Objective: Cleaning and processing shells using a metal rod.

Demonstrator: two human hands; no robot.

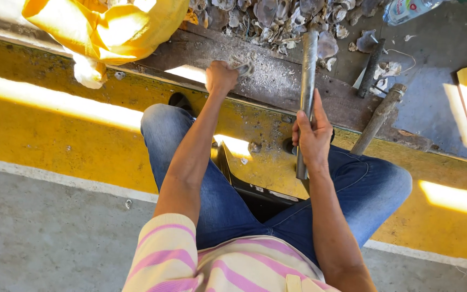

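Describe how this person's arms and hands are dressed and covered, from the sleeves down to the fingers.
Both arms are bare from above the elbow down. The left hand and right hand wear no gloves, and no watch, ring or bracelet shows. The short sleeve on the left arm is cream with pink horizontal stripes, matching the shirt; the right sleeve is cut off by the frame edge.

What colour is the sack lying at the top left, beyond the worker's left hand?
The sack is bright yellow, seen best in the head view.
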